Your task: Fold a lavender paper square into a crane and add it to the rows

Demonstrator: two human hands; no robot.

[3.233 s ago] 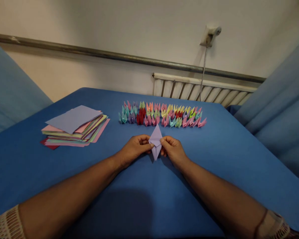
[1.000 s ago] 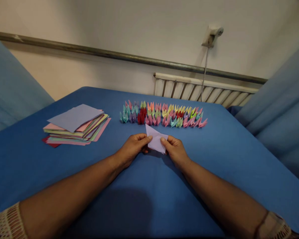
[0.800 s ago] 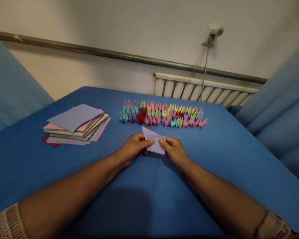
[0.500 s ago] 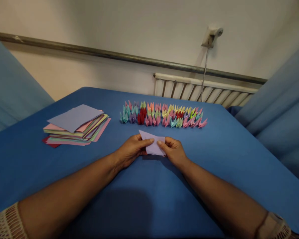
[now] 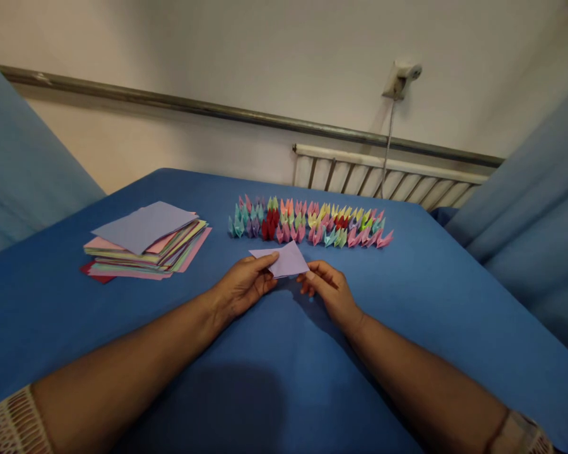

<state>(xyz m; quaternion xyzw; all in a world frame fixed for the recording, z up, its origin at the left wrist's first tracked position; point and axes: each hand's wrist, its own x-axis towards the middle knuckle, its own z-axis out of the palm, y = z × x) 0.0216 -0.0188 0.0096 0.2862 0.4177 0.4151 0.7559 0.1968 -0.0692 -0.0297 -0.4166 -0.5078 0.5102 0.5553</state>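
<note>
Lilac plain folded paper (image 5: 291, 260) is gripped by the left hand (image 5: 244, 285).

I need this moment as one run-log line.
left hand: holds folded pointed lilac paper | right hand: at its right corner | beyond: rows of multicoloured folded-paper figures

And right now, across the whole view, not one word, label, brand, number or sign can be read on anything that is being shown.
</note>
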